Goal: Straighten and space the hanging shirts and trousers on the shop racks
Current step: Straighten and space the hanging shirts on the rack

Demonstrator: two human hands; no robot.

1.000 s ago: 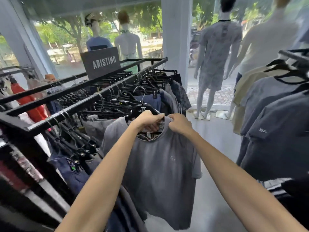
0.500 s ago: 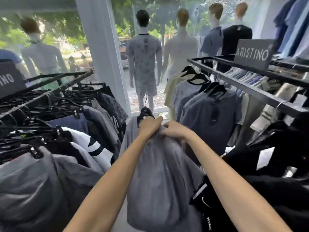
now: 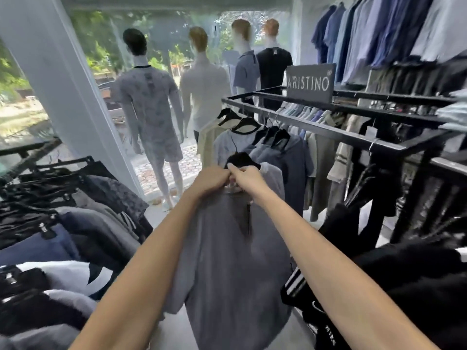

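1. Grey shirt [image 3: 235, 261] on its black hanger [image 3: 242, 159] is held up in the aisle, off any rail, just left of the right rack [image 3: 316, 127].
2. Left hand [image 3: 211, 180] curls tight round the collar under the hanger.
3. Right hand [image 3: 249, 177] pinches the collar too, touching the left.

On my right, the black rack [image 3: 316, 127] carries a row of shirts [image 3: 285, 157] on black hangers [image 3: 246, 127], and a grey ARISTINO sign [image 3: 309, 83] stands on top. My left rack [image 3: 38, 157] holds dark trousers [image 3: 106, 231] on clip hangers [image 3: 45, 231].
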